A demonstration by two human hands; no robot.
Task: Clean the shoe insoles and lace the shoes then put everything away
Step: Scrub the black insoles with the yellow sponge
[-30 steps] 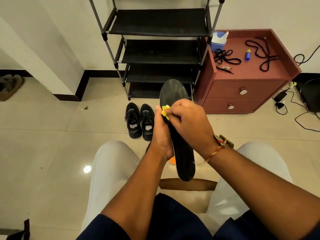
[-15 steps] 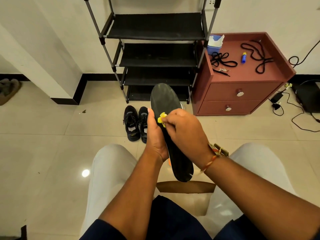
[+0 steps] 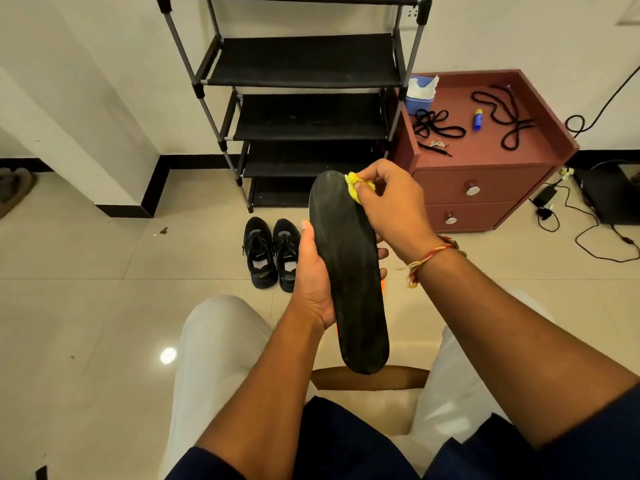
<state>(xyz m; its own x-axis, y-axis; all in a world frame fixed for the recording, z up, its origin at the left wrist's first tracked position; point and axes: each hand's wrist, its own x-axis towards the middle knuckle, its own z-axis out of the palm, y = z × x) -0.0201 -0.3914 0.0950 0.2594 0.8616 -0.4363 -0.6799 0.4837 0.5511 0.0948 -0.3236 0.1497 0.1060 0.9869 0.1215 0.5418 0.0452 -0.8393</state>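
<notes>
Upright, insole (image 3: 349, 271) sits in left hand (image 3: 313, 278); right hand (image 3: 388, 202) pinches cloth (image 3: 356, 188).

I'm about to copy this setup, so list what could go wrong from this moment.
1. The left hand grips the insole only at mid-length, so hard rubbing near the toe end by the right hand with the yellow cloth may bend it or twist it loose.
2. A dropped insole could land on the black shoes on the floor just beyond it and pick up dirt.
</notes>
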